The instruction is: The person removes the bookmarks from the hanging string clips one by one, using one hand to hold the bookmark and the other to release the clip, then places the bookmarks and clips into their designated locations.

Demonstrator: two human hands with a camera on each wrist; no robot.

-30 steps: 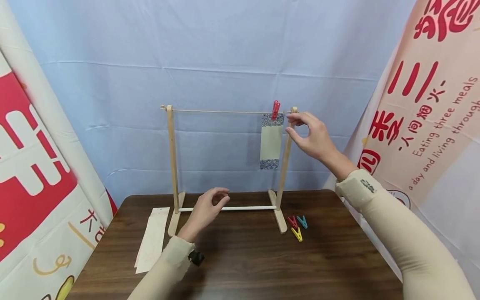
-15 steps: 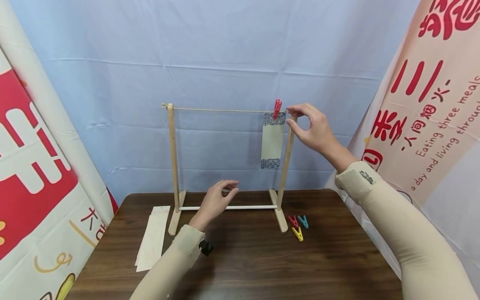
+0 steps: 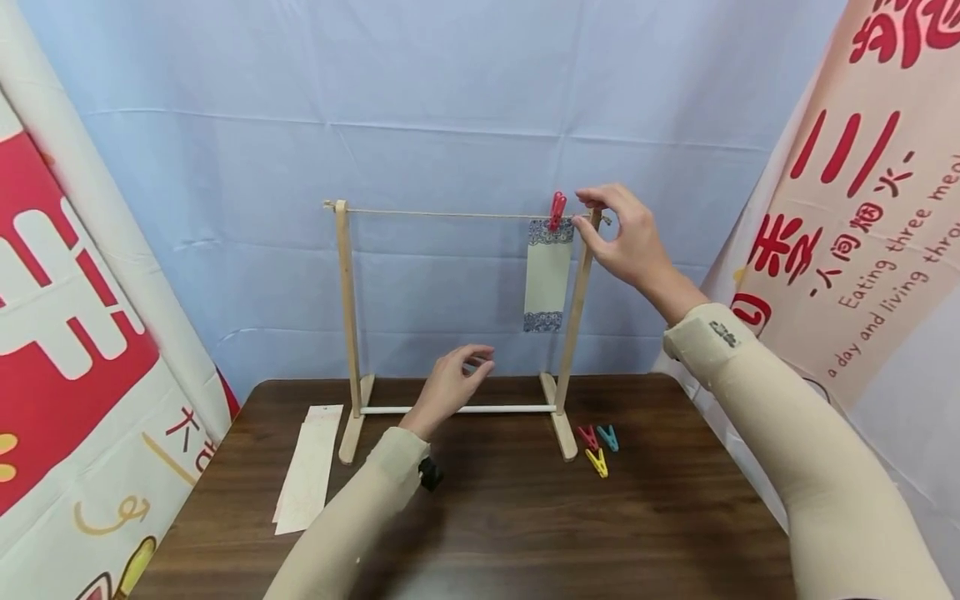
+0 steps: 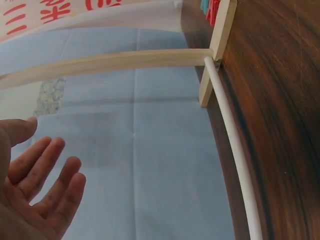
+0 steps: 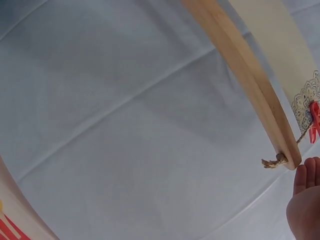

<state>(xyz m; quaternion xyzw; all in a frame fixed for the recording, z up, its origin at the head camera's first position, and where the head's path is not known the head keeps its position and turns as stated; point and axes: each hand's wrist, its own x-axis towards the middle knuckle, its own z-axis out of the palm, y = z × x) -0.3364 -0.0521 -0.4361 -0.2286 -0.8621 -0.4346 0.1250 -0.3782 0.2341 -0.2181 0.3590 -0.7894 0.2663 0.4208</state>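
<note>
A pale card with blue patterned ends (image 3: 547, 279) hangs from the rope (image 3: 442, 214) near the right end of a wooden rack (image 3: 347, 308). One red clothespin (image 3: 557, 211) clips its top edge to the rope. My right hand (image 3: 624, 237) is at the top of the right post, just right of the clothespin, thumb and fingers curved and apart. In the right wrist view, its fingers are close to the post's tip (image 5: 295, 159); whether they touch it I cannot tell. Lower down, my left hand (image 3: 452, 385) hovers left of the card, fingers relaxed, holding nothing.
Right of the rack's foot lie red (image 3: 588, 437), blue (image 3: 609, 438) and yellow (image 3: 598, 463) clothespins. Overlapping pale paper strips (image 3: 311, 471) lie on the table's left side. A white rod (image 3: 513, 409) joins the rack's feet. Blue cloth (image 3: 450, 83) hangs behind.
My right hand has risen slightly beside the post's top. My left hand has moved right and a little up. The card stays clipped to the rope.
</note>
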